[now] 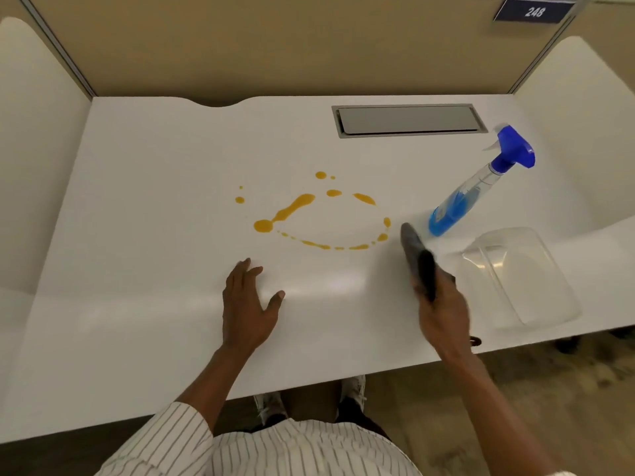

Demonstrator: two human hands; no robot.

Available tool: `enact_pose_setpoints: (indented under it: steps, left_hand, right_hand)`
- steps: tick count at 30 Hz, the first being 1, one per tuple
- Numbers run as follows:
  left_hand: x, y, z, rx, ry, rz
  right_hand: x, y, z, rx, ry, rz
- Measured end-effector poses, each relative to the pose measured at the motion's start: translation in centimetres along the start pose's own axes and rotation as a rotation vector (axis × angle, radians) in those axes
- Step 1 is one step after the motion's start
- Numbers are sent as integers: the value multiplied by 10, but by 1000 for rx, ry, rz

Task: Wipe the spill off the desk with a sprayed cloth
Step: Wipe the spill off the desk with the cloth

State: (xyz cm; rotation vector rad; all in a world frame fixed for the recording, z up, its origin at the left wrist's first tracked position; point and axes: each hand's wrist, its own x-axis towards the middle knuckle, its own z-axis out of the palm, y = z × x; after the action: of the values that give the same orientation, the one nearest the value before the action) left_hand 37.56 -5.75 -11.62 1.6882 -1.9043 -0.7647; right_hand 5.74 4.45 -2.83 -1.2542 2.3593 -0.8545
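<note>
An orange-yellow spill (292,211) lies in blobs and a ring of drops on the middle of the white desk (165,187). My right hand (441,310) grips a dark grey cloth (417,255) that sticks up and forward, just right of the spill's edge. To the right of the cloth stands a clear spray bottle (470,197) with blue liquid and a blue trigger head. My left hand (249,304) rests flat on the desk below the spill, fingers spread, holding nothing.
A clear plastic tray (536,286) sits near the desk's front right edge. A grey cable hatch (409,120) is set into the back of the desk. Beige partition walls enclose the back, and white side panels flank both sides.
</note>
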Motion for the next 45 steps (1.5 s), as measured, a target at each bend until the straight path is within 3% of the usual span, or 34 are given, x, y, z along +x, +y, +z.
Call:
enact_pose_setpoints:
  steps: [4,8,12,17,22,27,31,37,41,45]
  left_hand:
    - [-10,-22,8,187,-82,67]
    - [-14,-29,15,258,-87,90]
    - [-13,-30,20,279,-69,76]
    - [-15,-31,22,308,-49,88]
    - [-13,-31,20,322,-57,75]
    - [-15,-31,24,346,-64,69]
    - [-14,-32,25,351,-56,66]
    - [-10,-33,26,395,-51,58]
    - [-13,-30,27,425,-48,57]
    - [-14,-28,30,415,-38,44]
  right_hand:
    - [-30,8,68,-361,-267,-138]
    - [-47,9,112,-522,-311,-266]
    - [-7,3,121,-557,-322,-309]
    - [54,3,106,-546,-283,-119]
    - [23,3,104,-484,-274,-47]
    - [-34,-13,127,-506,-337,-218]
    - [-8,-20,136,-543,-359,-323]
    - [82,-6,110,-552,-312,-181]
    - [70,1,106,-499,-334,-162]
    - [9,-1,122,-505,-392,-375]
